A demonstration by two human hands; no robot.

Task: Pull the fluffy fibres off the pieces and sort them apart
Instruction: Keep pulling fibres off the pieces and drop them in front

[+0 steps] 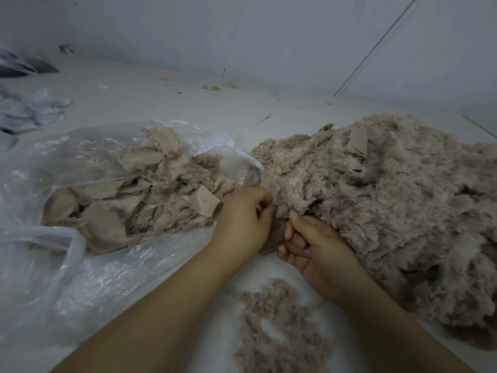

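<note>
A big heap of fluffy beige pieces fills the right side of the white surface. My left hand and my right hand meet at the heap's near left edge, and both grip one fluffy piece between them with curled fingers. Most of that piece is hidden by the hands. A small pile of loose pulled fibres lies in front of me between my forearms. On the left, flat beige backing pieces lie heaped on a clear plastic bag.
Crumpled pale cloth lies at the far left, with a dark bag behind it. Small scraps are scattered near the back wall. A thin rod leans against the wall at the right.
</note>
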